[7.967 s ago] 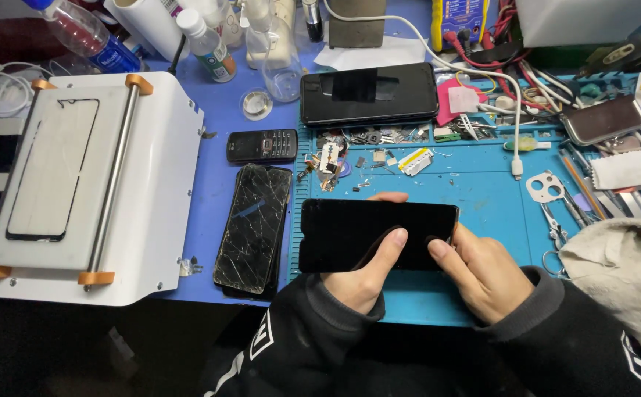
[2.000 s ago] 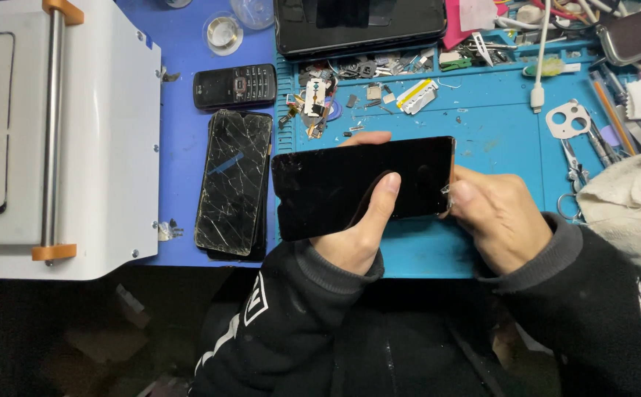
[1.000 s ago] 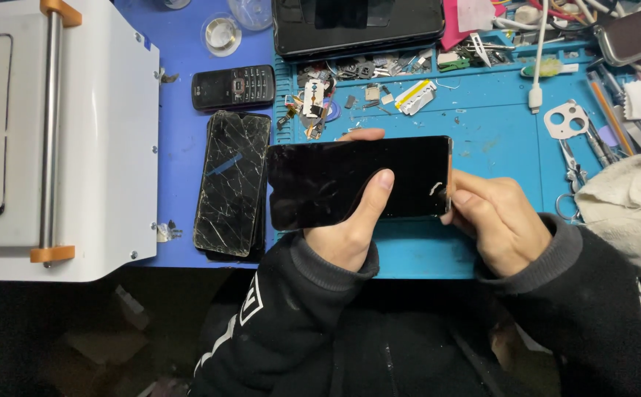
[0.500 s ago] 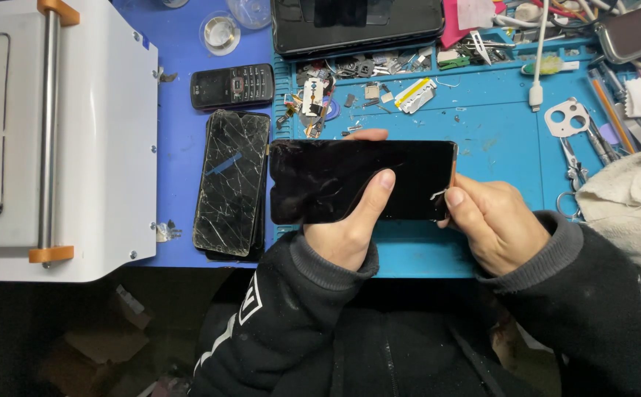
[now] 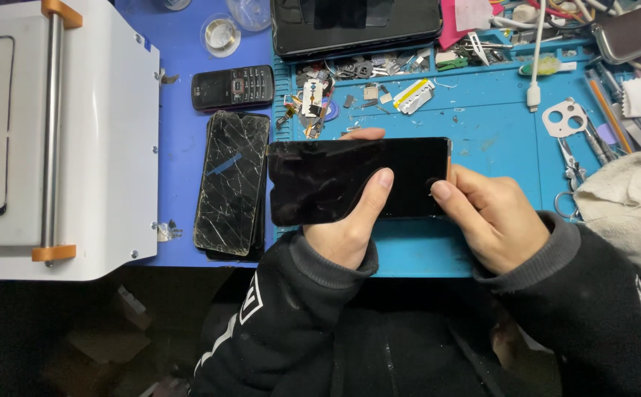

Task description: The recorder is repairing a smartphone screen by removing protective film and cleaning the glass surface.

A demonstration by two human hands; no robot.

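Nearest the camera, dark sleeves lead up to both hands over the blue mat (image 5: 482,132) on the bench. The left hand (image 5: 346,231) cradles a black phone (image 5: 335,180) from below, thumb laid across the glass and fingers curled over the far edge, so its grip is closed on the phone. The right hand (image 5: 493,217) has its grip pinched on the phone's right end, thumb tip pressed near the corner. Against the views of the preceding seconds, the phone now lies level and crosswise where it had been slightly tilted, and the right thumb has moved up onto the end edge; in my judgement this indicates work or checking at that end rather than a change of object. The phone is held just above the mat, at centre. At 9 o'clock from it lies a cracked screen (image 5: 232,184), touching nothing in hand. Beyond that, at 10 o'clock, sits a small keypad phone (image 5: 232,87); further left stands a white machine (image 5: 107,132). At 12 o'clock, loose small parts (image 5: 335,81) and a dark tablet (image 5: 357,26). At 3 o'clock, a pale cloth (image 5: 629,209); tweezers (image 5: 572,165) near it.
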